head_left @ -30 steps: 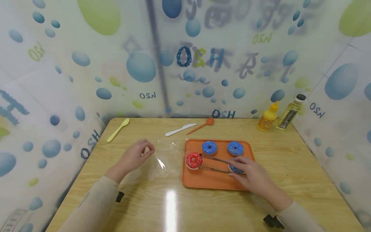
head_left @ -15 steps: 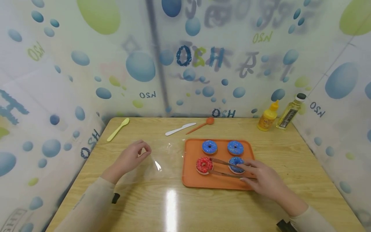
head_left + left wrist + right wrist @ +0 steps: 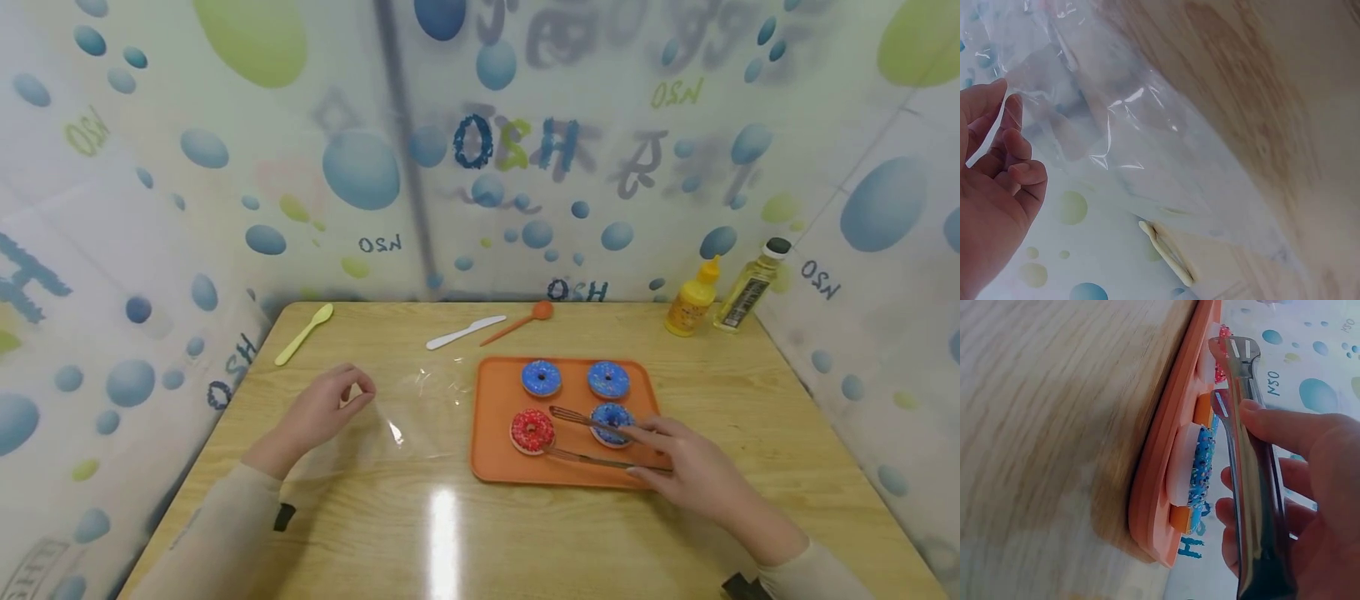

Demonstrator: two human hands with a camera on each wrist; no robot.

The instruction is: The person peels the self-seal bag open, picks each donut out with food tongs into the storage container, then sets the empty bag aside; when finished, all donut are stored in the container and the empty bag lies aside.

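In the head view my left hand (image 3: 318,408) pinches the edge of a clear plastic bag (image 3: 423,421), which spreads toward the tray. The left wrist view shows the thin bag (image 3: 1147,137) stretching from my fingertips. My right hand (image 3: 697,467) holds metal tongs (image 3: 581,418) over the orange tray (image 3: 495,467), their arms spread apart. A red sprinkled doughnut (image 3: 521,435) lies on the tray, just left of the tong tips, with nothing gripped between them. One blue doughnut (image 3: 611,414) lies partly under the upper tong arm. Two more blue doughnuts (image 3: 542,367) sit in the back row.
Behind lie a yellow-green spoon (image 3: 303,335), a white knife (image 3: 465,332) and an orange spoon (image 3: 517,323). A yellow squeeze bottle (image 3: 690,308) and an oil bottle (image 3: 746,296) stand at the back right. Patterned walls (image 3: 487,242) enclose the table.
The red doughnut moved right from the tray's left edge, and the tongs spread and released it. My right hand shifted right; my left hand moved left with the bag.
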